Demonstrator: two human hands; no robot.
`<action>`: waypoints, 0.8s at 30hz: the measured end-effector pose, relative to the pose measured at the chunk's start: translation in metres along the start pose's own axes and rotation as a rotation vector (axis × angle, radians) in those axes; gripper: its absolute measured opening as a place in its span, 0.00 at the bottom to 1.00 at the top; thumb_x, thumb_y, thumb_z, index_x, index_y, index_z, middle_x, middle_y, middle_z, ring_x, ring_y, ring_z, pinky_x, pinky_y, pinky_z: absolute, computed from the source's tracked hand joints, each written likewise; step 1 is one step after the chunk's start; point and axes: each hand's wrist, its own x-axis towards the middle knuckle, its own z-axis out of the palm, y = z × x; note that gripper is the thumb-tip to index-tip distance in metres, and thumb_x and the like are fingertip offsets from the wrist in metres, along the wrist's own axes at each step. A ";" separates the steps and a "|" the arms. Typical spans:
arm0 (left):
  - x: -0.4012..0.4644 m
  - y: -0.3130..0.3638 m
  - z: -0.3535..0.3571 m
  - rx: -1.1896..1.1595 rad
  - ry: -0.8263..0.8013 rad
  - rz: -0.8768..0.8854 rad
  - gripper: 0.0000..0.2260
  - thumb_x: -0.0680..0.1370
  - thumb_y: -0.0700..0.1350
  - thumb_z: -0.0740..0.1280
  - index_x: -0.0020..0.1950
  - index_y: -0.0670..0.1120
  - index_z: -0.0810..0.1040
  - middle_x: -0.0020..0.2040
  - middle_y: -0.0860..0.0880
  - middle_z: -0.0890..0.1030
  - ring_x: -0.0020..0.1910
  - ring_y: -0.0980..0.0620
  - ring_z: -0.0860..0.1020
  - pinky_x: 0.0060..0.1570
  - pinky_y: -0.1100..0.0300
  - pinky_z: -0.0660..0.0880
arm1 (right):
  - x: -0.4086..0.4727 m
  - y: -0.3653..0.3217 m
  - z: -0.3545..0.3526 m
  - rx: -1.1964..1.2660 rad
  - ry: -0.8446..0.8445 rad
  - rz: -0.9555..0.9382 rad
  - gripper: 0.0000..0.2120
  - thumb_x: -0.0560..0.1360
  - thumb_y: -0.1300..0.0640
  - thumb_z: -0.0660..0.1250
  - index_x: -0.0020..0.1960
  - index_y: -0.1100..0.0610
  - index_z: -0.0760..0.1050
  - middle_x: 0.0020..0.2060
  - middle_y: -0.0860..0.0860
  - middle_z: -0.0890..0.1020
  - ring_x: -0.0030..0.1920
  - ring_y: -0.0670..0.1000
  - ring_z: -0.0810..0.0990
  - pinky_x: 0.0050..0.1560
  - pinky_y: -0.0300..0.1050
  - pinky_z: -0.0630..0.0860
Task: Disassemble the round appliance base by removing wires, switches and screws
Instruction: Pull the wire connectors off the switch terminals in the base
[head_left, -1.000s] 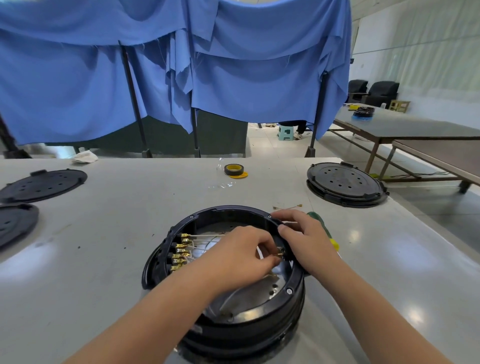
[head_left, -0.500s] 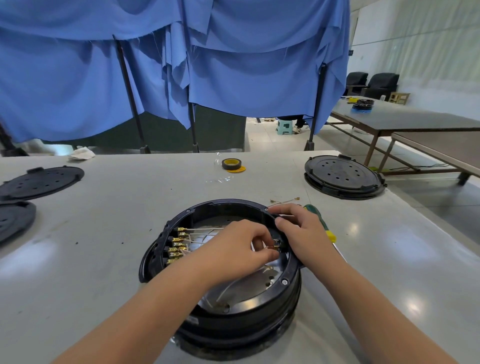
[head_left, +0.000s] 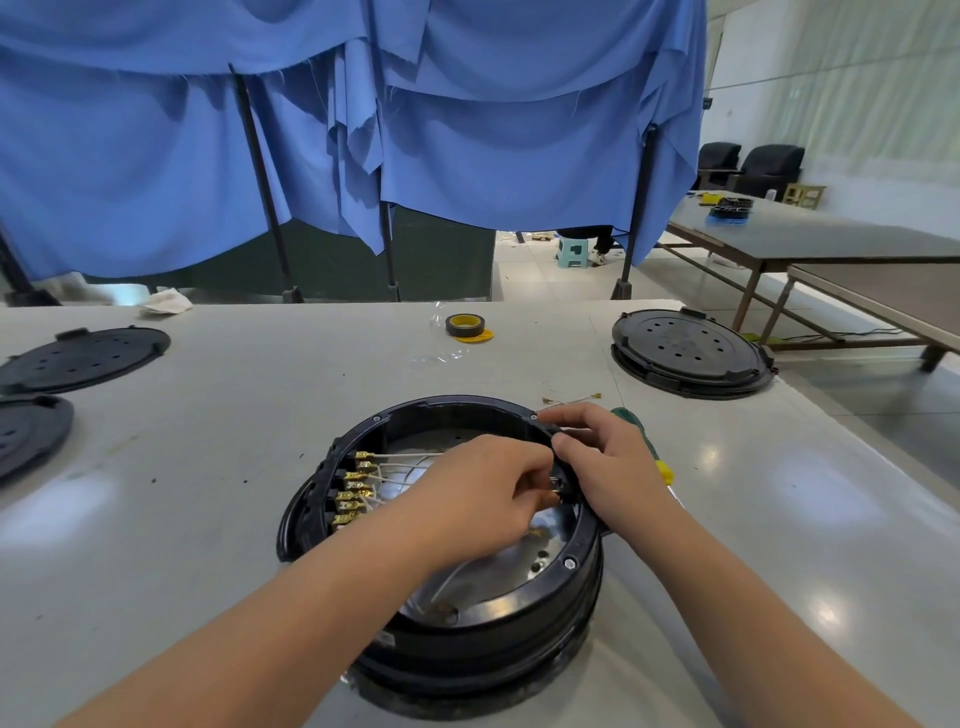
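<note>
- two black perforated covers lie flat at far left of the grey table, well apart from the work
- round appliance base sits open side up at centre front of table; brass spade terminals stacked on its left inner wall, thin pale wires running from them across the metal floor
- left hand reaches inside, fingers curled down at a small part on the right inner wall; likely pinching a connector or switch, the held item is too hidden to name
- right hand curled over the right rim, gripping it just beside the left fingertips, steadying
- step, as I judge: pulling a wire/switch off right wall; left-side terminals not yet pulled
- next move calls for a straight tug while rim is held, not twisting the thin lead
- green-handled screwdriver lies behind right hand; loose wire near it; another black cover far right; tape roll at back
</note>
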 end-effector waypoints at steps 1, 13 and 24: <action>0.000 0.000 0.000 0.026 0.004 0.018 0.10 0.76 0.45 0.66 0.35 0.48 0.70 0.30 0.54 0.70 0.31 0.56 0.69 0.35 0.55 0.69 | 0.000 0.000 0.000 0.006 -0.003 0.003 0.16 0.75 0.67 0.63 0.46 0.45 0.79 0.44 0.46 0.83 0.47 0.47 0.82 0.44 0.39 0.77; 0.004 -0.003 0.000 -0.078 -0.055 -0.037 0.11 0.75 0.46 0.68 0.35 0.46 0.72 0.30 0.52 0.71 0.30 0.56 0.67 0.34 0.58 0.67 | 0.001 0.000 -0.001 -0.014 -0.021 0.003 0.16 0.76 0.66 0.62 0.48 0.46 0.79 0.47 0.49 0.83 0.52 0.50 0.81 0.52 0.48 0.78; 0.004 -0.003 -0.001 0.018 -0.032 0.009 0.12 0.74 0.47 0.67 0.33 0.49 0.68 0.29 0.52 0.70 0.30 0.54 0.68 0.33 0.56 0.69 | 0.000 0.001 0.000 0.004 -0.011 -0.005 0.16 0.76 0.67 0.62 0.47 0.47 0.79 0.44 0.47 0.83 0.50 0.49 0.81 0.47 0.40 0.76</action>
